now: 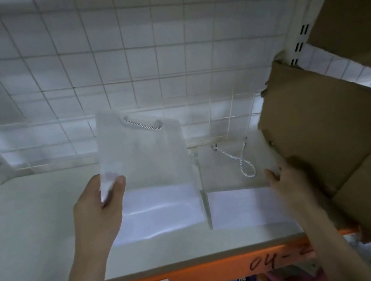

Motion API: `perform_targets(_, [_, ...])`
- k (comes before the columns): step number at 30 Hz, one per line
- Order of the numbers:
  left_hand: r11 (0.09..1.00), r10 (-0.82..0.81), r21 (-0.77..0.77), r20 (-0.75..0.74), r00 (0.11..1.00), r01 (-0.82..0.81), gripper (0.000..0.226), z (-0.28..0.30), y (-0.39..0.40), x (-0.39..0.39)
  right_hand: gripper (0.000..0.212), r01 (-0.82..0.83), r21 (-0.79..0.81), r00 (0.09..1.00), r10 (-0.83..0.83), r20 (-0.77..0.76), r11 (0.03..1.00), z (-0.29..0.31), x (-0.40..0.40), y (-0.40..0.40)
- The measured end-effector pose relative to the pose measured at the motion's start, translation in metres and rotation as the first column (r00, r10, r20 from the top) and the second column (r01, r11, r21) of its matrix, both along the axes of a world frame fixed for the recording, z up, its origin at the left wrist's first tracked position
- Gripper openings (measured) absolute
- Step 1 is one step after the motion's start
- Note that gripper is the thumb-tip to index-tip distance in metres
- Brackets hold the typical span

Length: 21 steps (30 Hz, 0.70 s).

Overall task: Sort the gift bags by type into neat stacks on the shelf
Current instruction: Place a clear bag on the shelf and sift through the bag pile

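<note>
Two frosted translucent gift bags with silver rope handles and white bottoms are over the pale shelf point(26, 234). My left hand point(99, 209) pinches the left edge of the larger bag point(150, 169), which is tilted up off the shelf board. A smaller bag point(233, 181) lies flat to its right, its handle loop resting on top. My right hand point(283, 181) rests against this bag's right edge, next to the cardboard box; whether it grips the bag I cannot tell.
A big open cardboard box point(325, 125) crowds the shelf's right end, with more cardboard point(356, 9) above it. A wire grid point(121, 66) and white tiles back the shelf. The orange front beam point(210, 272) carries "04-2" labels. Shelf surface stretches to the left.
</note>
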<state>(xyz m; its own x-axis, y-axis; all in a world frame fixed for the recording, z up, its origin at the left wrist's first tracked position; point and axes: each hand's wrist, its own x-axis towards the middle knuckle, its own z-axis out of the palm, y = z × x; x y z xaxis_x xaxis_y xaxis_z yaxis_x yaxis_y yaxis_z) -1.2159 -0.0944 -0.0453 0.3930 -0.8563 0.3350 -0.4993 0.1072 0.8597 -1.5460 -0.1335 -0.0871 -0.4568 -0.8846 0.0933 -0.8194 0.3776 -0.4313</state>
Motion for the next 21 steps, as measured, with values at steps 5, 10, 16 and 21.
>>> perform_targets(5, [0.999, 0.034, 0.040, -0.050, 0.998, -0.032, 0.013, 0.002, -0.004, -0.034, 0.037, -0.109, 0.051, 0.993, 0.112, -0.049, 0.993, -0.006, -0.014, -0.008])
perform_targets(10, [0.997, 0.017, 0.077, -0.129, 0.992, -0.007, 0.023, 0.000, -0.006, -0.061, 0.036, -0.140, 0.018, 0.988, 0.141, -0.059, 0.990, -0.011, -0.017, -0.012])
perform_targets(16, [0.993, -0.085, 0.070, -0.176, 0.981, 0.099, 0.015, -0.003, -0.014, -0.103, 0.020, -0.185, -0.054, 0.976, 0.177, -0.129, 0.981, -0.012, -0.044, -0.004])
perform_targets(21, [0.986, -0.104, 0.116, -0.140, 0.985, 0.121, 0.022, -0.020, -0.032, -0.146, 0.020, -0.232, -0.060, 0.971, 0.227, -0.080, 0.971, -0.013, -0.051, 0.000])
